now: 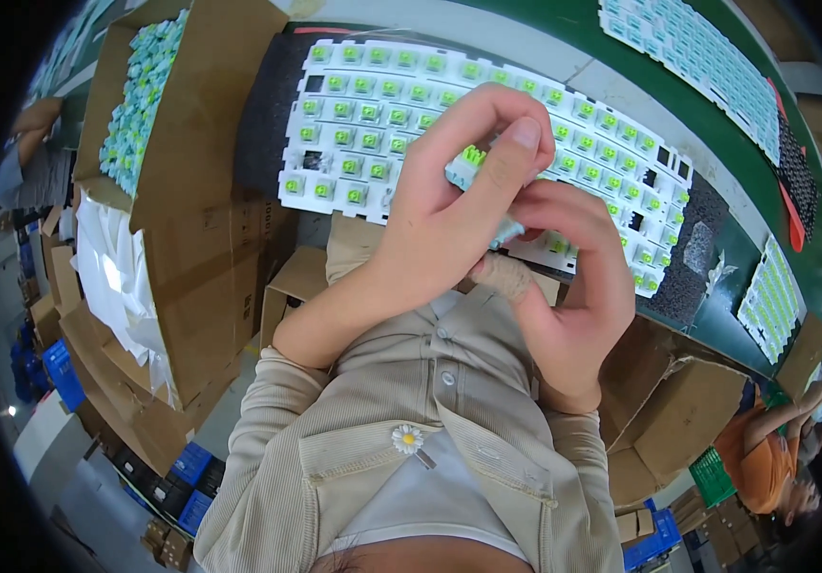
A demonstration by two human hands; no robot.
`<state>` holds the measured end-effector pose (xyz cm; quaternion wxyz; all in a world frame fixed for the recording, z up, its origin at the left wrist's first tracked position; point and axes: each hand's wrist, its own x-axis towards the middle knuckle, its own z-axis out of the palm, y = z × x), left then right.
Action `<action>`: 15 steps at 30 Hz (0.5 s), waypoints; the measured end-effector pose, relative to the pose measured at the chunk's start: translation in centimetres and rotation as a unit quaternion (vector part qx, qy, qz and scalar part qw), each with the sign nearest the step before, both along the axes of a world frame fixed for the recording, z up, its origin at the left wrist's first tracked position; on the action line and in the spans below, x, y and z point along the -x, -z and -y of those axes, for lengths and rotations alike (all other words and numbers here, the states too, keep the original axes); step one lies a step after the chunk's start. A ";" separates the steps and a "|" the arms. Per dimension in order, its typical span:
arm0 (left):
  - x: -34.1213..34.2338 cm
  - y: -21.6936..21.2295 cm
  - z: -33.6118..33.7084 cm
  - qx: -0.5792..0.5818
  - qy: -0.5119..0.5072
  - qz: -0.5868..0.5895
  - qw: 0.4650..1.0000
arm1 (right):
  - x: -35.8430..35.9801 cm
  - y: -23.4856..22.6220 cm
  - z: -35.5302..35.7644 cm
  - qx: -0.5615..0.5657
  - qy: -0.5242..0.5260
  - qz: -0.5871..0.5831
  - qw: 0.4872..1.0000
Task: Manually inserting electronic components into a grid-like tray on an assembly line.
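Note:
In front of me lies a white keyboard plate (327, 150) set with rows of key switches with bright green stems; a few cut-outs hold none. Above it, my left hand (459, 196) is closed around several light-blue switches (468, 164) with green stems, which show between thumb and palm. My right hand (578, 286), its thumb wrapped in tan tape, meets the left at the fingertips. Its fingers are closed by another light-blue switch (506, 232), partly hidden between the hands. Both hands cover the plate's middle.
At left stands a tall cardboard box (206, 124) full of loose switches (144, 105). Black foam (263, 124) lies under the plate on the green bench. Other plates (702, 57) lie farther right, and an open carton (669, 420) is low right. A co-worker in orange (759, 458) sits beyond.

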<state>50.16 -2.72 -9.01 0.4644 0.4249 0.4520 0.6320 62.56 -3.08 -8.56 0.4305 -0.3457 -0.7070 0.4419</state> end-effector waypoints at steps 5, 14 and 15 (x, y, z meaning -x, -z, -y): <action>-0.8 -1.1 -0.9 0.051 0.023 0.023 0.998 | -0.7 -0.4 -0.6 0.048 0.008 -0.033 0.998; -0.2 0.2 -1.7 -0.027 0.008 -0.132 0.991 | -2.9 -0.6 -2.3 0.165 -0.009 -0.161 0.973; -0.1 0.3 -1.4 -0.006 0.016 -0.111 0.994 | -3.6 -1.1 -2.6 0.208 0.028 -0.155 0.965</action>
